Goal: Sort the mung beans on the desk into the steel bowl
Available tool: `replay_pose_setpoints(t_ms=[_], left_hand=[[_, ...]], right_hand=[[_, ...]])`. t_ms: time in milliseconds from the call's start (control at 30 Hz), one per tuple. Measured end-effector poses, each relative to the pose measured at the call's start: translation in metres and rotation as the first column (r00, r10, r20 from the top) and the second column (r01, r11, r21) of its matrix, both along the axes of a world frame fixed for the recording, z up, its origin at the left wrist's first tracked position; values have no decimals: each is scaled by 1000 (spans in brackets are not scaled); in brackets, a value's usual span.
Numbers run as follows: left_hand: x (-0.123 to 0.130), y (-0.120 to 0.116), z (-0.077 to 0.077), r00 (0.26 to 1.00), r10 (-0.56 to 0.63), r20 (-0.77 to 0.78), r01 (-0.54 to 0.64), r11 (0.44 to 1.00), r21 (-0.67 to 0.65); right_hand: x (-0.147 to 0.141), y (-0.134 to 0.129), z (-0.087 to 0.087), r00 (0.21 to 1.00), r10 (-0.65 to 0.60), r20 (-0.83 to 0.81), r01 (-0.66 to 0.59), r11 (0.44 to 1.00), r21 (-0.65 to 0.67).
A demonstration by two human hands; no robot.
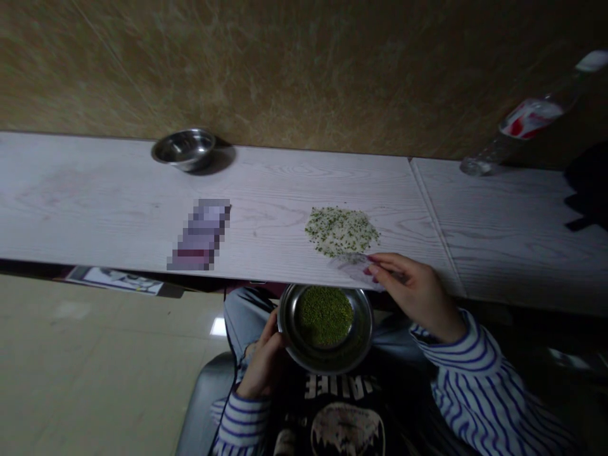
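Observation:
My left hand (265,362) grips the left side of a steel bowl (365,329) below the table's front edge, over my lap. Inside it lies a layer of small green beans (327,316) that look like mung beans. Between the thumb and fingers of my right hand (414,288) is a thin, see-through plastic piece (351,265), its exact kind unclear. That piece is at the table edge, just in front of a flat pile of white grains mixed with green beans (342,231), and right of the bowl's far rim.
A second steel bowl (184,151) stands near the wall at the left. In front of it lies a blurred-out flat object (200,235). A clear bottle with a red and white label (529,118) stands far right, near a dark item (589,187). A seam (437,221) crosses the table.

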State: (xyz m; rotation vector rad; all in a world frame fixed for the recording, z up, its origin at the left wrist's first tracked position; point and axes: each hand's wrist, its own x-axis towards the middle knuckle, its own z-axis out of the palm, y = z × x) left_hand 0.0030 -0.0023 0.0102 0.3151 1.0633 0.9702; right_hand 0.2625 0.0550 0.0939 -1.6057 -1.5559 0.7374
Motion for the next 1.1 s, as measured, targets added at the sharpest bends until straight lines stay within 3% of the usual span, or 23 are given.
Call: replay_pose_setpoints(t_ms=[300,500,667,933,1100], left_hand=[[13,0,2,997,-47,-69,47,999,-9],[18,8,1,997,-8,-71,7,1000,-14],[27,13,1,995,-81,-57,80,997,-15],[22,16,-4,998,-57,-36,55,997,-48],[18,20,-7,997,-63,-54,60,997,-48]], right_hand=[[35,-17,9,984,-179,-2,179,984,13],[58,-25,15,964,-264,18,264,964,13],[63,-22,12,976,-209,65,207,978,31],[51,-10,-4,993,-98,72,96,995,25],[48,20,5,989,16,148,-23,999,45]])
